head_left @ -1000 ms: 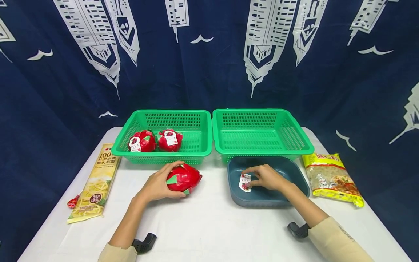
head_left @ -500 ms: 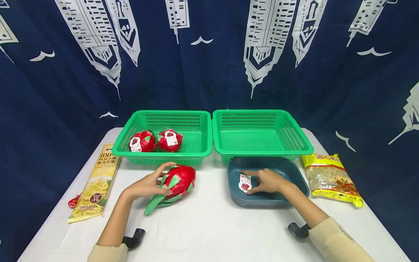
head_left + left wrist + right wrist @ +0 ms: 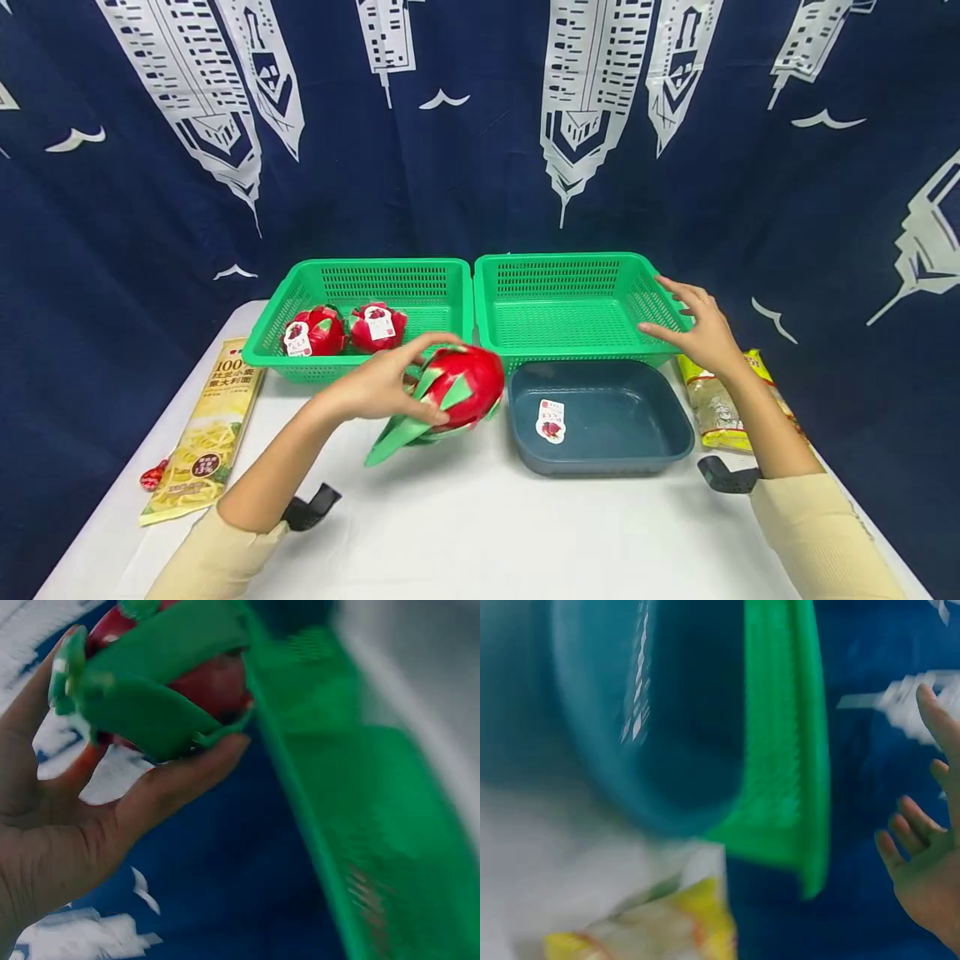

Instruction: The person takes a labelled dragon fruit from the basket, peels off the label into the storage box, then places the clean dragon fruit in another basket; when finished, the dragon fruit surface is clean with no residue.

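Observation:
A red dragon fruit (image 3: 468, 383) with green leaf flaps is gripped between the thumb and fingers of my left hand (image 3: 382, 385). It hangs in front of the gap between the two green baskets. In the left wrist view the dragon fruit (image 3: 206, 686) shows its green leaves toward the camera, over the thumb. My right hand (image 3: 697, 329), fingers spread and holding nothing, is at the right end of the right green basket (image 3: 495, 362). A white sticker (image 3: 551, 421) with a dragon fruit picture lies in the blue-grey tub (image 3: 600, 467).
Two stickered dragon fruits (image 3: 322, 332) sit in the left green basket (image 3: 258, 360). A long pasta packet (image 3: 202, 433) and a red wrapped lollipop (image 3: 153, 475) lie at left. Behind my right forearm is a yellow food bag (image 3: 716, 408). A dark patterned cloth (image 3: 450, 183) hangs behind the table.
My left hand has turned the dragon fruit, then carried it up and to the right. My right hand has left the sticker in the tub and moved up to the right basket's end.

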`<state>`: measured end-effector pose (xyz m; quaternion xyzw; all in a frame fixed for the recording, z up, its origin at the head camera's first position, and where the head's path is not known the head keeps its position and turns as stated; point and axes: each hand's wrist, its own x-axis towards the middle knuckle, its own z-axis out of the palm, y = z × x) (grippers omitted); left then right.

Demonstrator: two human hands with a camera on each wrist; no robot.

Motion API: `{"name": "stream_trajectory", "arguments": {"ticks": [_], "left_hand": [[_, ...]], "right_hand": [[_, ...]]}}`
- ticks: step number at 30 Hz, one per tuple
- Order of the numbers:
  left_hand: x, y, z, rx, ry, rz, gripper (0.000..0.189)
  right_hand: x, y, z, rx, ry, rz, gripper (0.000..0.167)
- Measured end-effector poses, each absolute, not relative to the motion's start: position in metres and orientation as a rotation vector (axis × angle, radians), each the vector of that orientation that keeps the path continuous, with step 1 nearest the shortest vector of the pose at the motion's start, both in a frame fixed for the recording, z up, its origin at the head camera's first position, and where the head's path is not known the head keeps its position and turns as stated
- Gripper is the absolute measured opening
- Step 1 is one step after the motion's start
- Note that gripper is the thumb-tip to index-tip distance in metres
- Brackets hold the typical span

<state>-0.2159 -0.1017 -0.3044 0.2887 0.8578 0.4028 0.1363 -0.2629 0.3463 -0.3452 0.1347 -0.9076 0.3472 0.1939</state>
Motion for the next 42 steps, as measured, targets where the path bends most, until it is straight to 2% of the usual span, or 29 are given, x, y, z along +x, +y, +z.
{"name": "stream_trajectory", "arguments": {"ticks": [4,8,14,20,26,37,42], "left_hand": [[-0.243,-0.046,-0.273,0.82,2.508,1.418,0.08],[-0.281,0.02,-0.267,0.785,2.609,1.726,0.081],[-0.334,0.117,-0.298,0.615,2.792,2.027,0.082],[-0.36,0.186,-0.346,0.233,2.698,2.16,0.084],[-0.367,0.208,-0.376,-0.089,2.559,2.059,0.083],[-0.388,0.197,-0.391,0.074,2.283,1.748,0.09],[-0.39,0.206,-0.391,0.128,2.251,1.765,0.09]], "right_hand": [[-0.273,0.376,-0.361,0.155,-2.637,1.148,0.087],[-0.279,0.392,-0.379,0.063,-2.724,1.38,0.092],[-0.282,0.4,-0.394,0.035,-2.74,1.633,0.099],[-0.277,0.401,-0.396,0.036,-2.683,1.675,0.098],[-0.274,0.399,-0.397,0.012,-2.669,1.663,0.099],[-0.273,0.397,-0.398,-0.016,-2.71,1.554,0.099],[-0.274,0.399,-0.399,-0.031,-2.703,1.561,0.099]]}}
